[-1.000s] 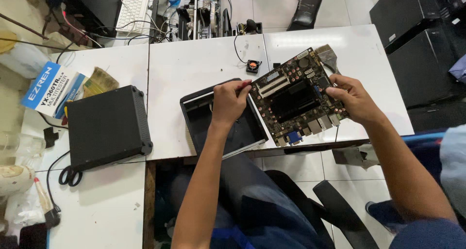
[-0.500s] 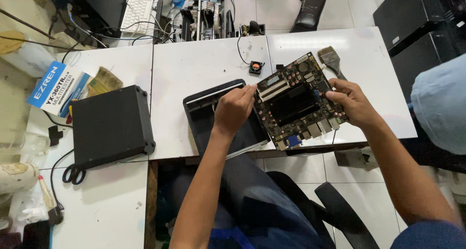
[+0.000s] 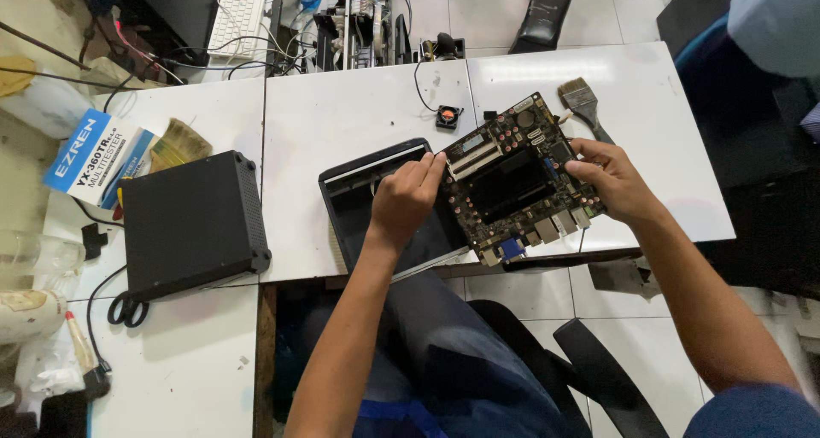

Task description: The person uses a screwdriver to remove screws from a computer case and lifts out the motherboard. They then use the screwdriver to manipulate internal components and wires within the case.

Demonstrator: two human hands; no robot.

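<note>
A: What do the hands have?

B: Both are on a square circuit board (image 3: 519, 178), just right of the frame's centre, held tilted over the front edge of the white worktop (image 3: 342, 113). The left hand (image 3: 405, 197) has its grip closed on the board's left edge, fingers curled over it. The right hand (image 3: 611, 180) has its grip closed on the right edge.

A: And under the board?

B: An open black case (image 3: 363, 201) lies on the worktop, left of the board and partly beneath the left hand.

A: Anything else nearby?

B: A paintbrush (image 3: 586, 105) lies just above the right hand, a small fan (image 3: 448, 116) lies above the board, and a closed black box (image 3: 193, 223) sits at the left, well apart.
</note>
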